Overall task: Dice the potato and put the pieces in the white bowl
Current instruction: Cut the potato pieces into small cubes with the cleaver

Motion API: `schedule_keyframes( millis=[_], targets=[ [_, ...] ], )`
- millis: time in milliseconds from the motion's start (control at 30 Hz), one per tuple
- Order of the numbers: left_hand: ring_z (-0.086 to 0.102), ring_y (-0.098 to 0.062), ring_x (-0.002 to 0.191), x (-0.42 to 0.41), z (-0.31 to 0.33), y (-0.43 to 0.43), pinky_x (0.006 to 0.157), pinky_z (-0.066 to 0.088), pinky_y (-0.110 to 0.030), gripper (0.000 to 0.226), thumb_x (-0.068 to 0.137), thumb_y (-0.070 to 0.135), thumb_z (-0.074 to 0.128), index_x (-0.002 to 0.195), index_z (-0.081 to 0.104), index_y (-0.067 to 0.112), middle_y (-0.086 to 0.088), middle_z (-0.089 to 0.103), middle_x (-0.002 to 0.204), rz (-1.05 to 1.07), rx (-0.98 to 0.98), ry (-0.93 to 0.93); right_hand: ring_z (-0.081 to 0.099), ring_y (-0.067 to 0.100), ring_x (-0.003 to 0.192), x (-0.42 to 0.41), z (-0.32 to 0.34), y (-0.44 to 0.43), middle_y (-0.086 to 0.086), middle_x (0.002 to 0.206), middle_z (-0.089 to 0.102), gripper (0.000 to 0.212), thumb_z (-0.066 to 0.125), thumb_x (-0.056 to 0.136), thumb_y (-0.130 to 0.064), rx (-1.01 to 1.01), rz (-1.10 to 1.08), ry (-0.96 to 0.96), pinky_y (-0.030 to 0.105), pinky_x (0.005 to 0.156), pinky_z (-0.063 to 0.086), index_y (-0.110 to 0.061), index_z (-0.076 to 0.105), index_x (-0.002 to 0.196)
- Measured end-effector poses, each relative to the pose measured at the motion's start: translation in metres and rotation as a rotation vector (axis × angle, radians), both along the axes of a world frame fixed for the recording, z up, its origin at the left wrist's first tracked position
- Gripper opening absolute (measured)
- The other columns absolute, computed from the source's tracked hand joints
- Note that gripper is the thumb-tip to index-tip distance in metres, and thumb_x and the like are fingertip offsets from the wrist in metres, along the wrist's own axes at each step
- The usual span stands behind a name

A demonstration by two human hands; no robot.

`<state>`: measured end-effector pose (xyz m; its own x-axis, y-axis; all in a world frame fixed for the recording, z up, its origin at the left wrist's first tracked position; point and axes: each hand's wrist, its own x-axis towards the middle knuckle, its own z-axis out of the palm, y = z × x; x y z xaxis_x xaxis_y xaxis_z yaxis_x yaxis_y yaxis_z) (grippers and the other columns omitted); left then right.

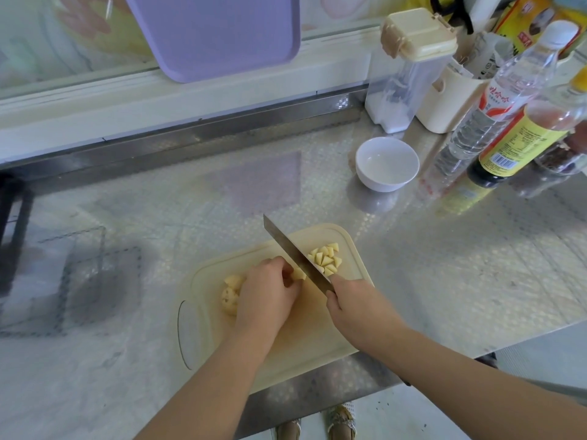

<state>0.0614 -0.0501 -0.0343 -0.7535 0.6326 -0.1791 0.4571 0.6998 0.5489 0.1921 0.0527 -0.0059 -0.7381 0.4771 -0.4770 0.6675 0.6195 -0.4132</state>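
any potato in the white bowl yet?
No, the white bowl holds no potato; the diced pieces lie on the cutting board beside the knife.

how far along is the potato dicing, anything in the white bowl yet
Roughly midway. Done: a pile of diced pieces lies on the cutting board, right of the knife. In hand: the right hand grips the knife while the left hand holds a potato piece at the blade. Left: larger potato chunks wait beside the left hand, and the white bowl holds no potato, so all the moving remains.
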Motion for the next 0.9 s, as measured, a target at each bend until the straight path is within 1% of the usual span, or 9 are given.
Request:
schedule_keyframes(
  millis=[200, 433, 500, 567, 600, 667, 767, 900],
  targets=[
    [0.063, -0.017, 0.081, 0.001, -0.001, 0.001, 0.073, 0.053, -0.034, 0.018, 0.082, 0.032, 0.072, 0.094, 0.069, 0.018, 0.004, 0.067, 0.090, 0.008, -0.005, -0.003, 0.064, 0.017, 0.077, -0.003, -0.007, -0.002, -0.005, 0.083, 0.058, 0.023, 0.033, 0.106, -0.033, 0.021, 0.007, -0.028, 0.040, 0.075, 0.060, -0.025, 0.055, 0.109],
    [0.063, -0.019, 0.077, -0.001, -0.004, 0.001, 0.071, 0.052, -0.036, 0.013, 0.081, 0.028, 0.071, 0.089, 0.067, 0.018, 0.002, 0.066, 0.085, 0.017, -0.022, -0.016, 0.064, 0.024, 0.086, -0.008, -0.012, -0.007, -0.002, 0.086, 0.055, 0.021, 0.035, 0.105, -0.026, 0.015, 0.003, -0.074, 0.042, 0.079, 0.057, -0.018, 0.054, 0.108],
    [0.063, -0.018, 0.077, -0.001, -0.005, 0.000, 0.071, 0.053, -0.036, 0.013, 0.082, 0.029, 0.071, 0.089, 0.067, 0.019, 0.003, 0.066, 0.085, 0.015, -0.016, -0.020, 0.064, 0.021, 0.083, -0.008, -0.014, -0.004, -0.004, 0.084, 0.056, 0.021, 0.036, 0.105, -0.027, -0.002, -0.016, -0.066, 0.041, 0.078, 0.057, -0.020, 0.055, 0.105],
    [0.062, -0.015, 0.076, -0.001, -0.004, -0.001, 0.071, 0.053, -0.035, 0.013, 0.082, 0.030, 0.070, 0.090, 0.067, 0.020, 0.005, 0.066, 0.085, 0.001, -0.007, -0.034, 0.062, 0.018, 0.079, -0.007, -0.016, 0.001, -0.005, 0.081, 0.055, 0.021, 0.038, 0.105, -0.030, -0.045, -0.057, -0.043, 0.039, 0.077, 0.056, -0.022, 0.054, 0.095],
    [0.062, -0.013, 0.076, -0.001, -0.003, -0.002, 0.071, 0.053, -0.034, 0.012, 0.083, 0.030, 0.070, 0.091, 0.068, 0.021, 0.006, 0.066, 0.086, -0.011, 0.000, -0.041, 0.060, 0.019, 0.077, -0.007, -0.016, 0.004, -0.004, 0.080, 0.055, 0.021, 0.038, 0.105, -0.031, -0.059, -0.071, -0.027, 0.039, 0.075, 0.055, -0.023, 0.052, 0.090],
    [0.063, -0.013, 0.079, -0.002, -0.004, -0.003, 0.072, 0.052, -0.031, 0.013, 0.084, 0.027, 0.070, 0.096, 0.070, 0.022, 0.006, 0.066, 0.090, -0.045, 0.017, -0.045, 0.058, 0.021, 0.076, -0.005, -0.014, 0.008, -0.003, 0.078, 0.052, 0.021, 0.038, 0.105, -0.030, -0.054, -0.069, -0.004, 0.039, 0.071, 0.051, -0.024, 0.047, 0.087],
    [0.063, -0.013, 0.086, -0.006, -0.005, -0.005, 0.076, 0.049, -0.026, 0.020, 0.087, 0.024, 0.068, 0.107, 0.072, 0.024, 0.005, 0.067, 0.099, -0.115, 0.005, -0.037, 0.054, 0.017, 0.071, 0.000, -0.012, 0.013, -0.006, 0.075, 0.049, 0.020, 0.036, 0.106, -0.031, -0.039, -0.022, -0.016, 0.032, 0.065, 0.043, -0.024, 0.046, 0.090],
    [0.064, -0.011, 0.097, -0.008, -0.004, -0.007, 0.086, 0.050, -0.025, 0.030, 0.088, 0.020, 0.066, 0.117, 0.070, 0.026, 0.007, 0.069, 0.111, -0.159, 0.011, -0.038, 0.051, 0.013, 0.065, 0.006, -0.006, 0.016, -0.005, 0.073, 0.049, 0.020, 0.036, 0.106, -0.030, -0.018, 0.012, -0.004, 0.027, 0.058, 0.036, -0.024, 0.046, 0.091]
  ],
)
